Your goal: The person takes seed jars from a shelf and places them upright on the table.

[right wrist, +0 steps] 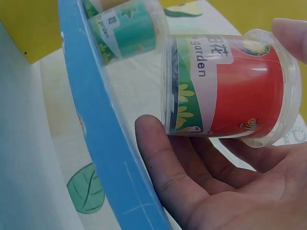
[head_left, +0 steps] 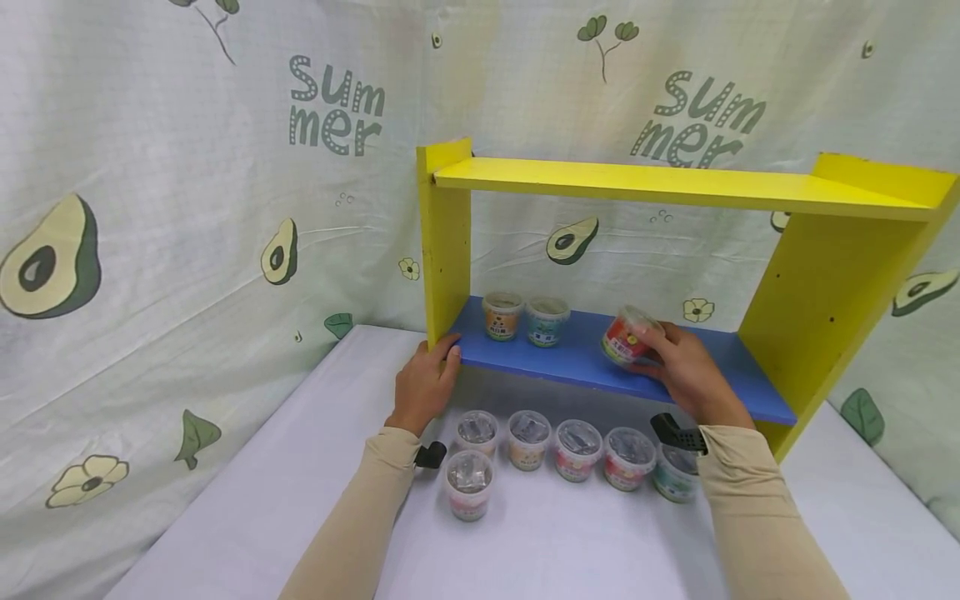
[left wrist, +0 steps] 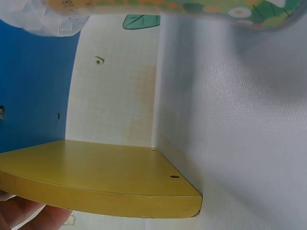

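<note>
My right hand (head_left: pixel 693 371) holds a clear plastic tub with a red label (head_left: pixel 628 336), thumb near the rim and fingers beneath it. The tub is tilted over the blue board (head_left: pixel 585 367) of a yellow shelf unit; in the right wrist view the red tub (right wrist: pixel 230 88) lies sideways across the fingers. An orange-labelled tub (head_left: pixel 502 317) and a green-labelled tub (head_left: pixel 547 322) stand upright on that board, towards its left end. At the lower left, my left hand (head_left: pixel 423 385) grips the edge of the yellow side panel (head_left: pixel 444 250); fingertips (left wrist: pixel 45 218) show beyond the panel in the left wrist view.
Several lidded tubs stand on the white table before the shelf, among them a pink-labelled tub (head_left: pixel 468 487) in front and a green-labelled one (head_left: pixel 675 479) near the right wrist. A yellow upper board (head_left: pixel 637 179) spans above the right hand. Printed cloth (head_left: pixel 225 208) hangs behind.
</note>
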